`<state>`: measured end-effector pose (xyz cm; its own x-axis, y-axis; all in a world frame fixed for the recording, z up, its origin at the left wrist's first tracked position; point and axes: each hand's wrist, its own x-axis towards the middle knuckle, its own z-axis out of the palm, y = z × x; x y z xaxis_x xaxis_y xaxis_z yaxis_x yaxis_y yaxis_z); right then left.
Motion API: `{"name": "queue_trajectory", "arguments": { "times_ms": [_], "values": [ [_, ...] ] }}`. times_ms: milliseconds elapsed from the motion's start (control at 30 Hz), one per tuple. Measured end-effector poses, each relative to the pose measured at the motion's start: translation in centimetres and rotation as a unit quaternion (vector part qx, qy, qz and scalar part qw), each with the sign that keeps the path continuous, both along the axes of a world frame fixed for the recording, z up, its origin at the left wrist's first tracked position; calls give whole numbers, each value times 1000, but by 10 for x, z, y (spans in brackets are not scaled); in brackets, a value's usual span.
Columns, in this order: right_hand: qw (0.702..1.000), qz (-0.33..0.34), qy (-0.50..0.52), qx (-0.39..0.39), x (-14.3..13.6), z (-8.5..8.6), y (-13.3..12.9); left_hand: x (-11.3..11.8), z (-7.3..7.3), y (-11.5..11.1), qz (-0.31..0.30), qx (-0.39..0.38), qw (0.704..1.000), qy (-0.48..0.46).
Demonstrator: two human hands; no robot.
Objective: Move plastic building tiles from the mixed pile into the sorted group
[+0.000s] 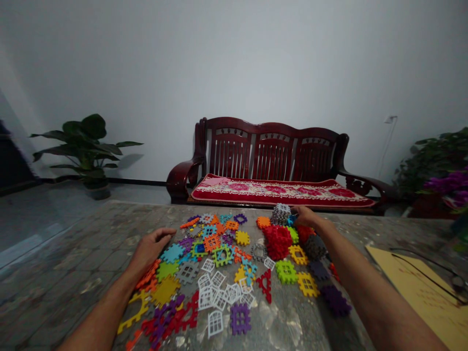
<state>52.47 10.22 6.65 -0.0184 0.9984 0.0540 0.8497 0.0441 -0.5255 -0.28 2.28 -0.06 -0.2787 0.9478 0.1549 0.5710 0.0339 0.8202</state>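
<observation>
Colourful notched plastic pieces lie across the grey patterned table. My left hand (151, 246) rests at the left edge of the spread, beside orange pieces (149, 276) and a light-blue piece (173, 253), its fingers apart and holding nothing. At the far right of the spread, my right hand (304, 217) reaches to a blue piece (291, 220), its fingertips partly hidden; whether it grips the piece is unclear. Next to it stand a grey-white stack (281, 214) and a red stack (278, 241). White window frames (219, 296) lie loosely near the middle, with a purple square (240, 319) in front.
Yellow paper (420, 292) with dark-rimmed glasses (457, 282) lies on the table at the right. Behind the table (120, 214) is a dark red wooden bench (274, 151) with a patterned cushion (278, 190). Potted plants stand at both sides.
</observation>
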Motion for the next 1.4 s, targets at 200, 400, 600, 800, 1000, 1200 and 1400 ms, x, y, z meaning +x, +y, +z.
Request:
{"name": "queue_trajectory", "arguments": {
  "times_ms": [200, 400, 600, 800, 1000, 1200, 1400],
  "values": [
    [995, -57, 33, 76, 0, 13, -9, 3, 0, -1, -3, 8, 1000, -10],
    [963, -61, 138, 224, -54, 24, -44, 4, -2, -2, -17, 28, 999, -31],
    [964, 152, 167, 142, -173, -15, -82, 6, 2, -2, -40, 16, 985, -165],
    [967, 225, 50, 108, -242, -47, -78, -1, 13, -8, -56, 37, 944, -324],
    [960, 261, -35, 96, -254, -44, -88, -13, 10, -7, -20, 72, 980, -186],
    [968, 234, -9, 90, -245, -44, -90, -5, 4, -6, -87, 40, 993, -73],
    [977, 190, -20, 93, -242, -42, -59, -2, 2, -10, -143, -2, 989, -43]
  ]
}}
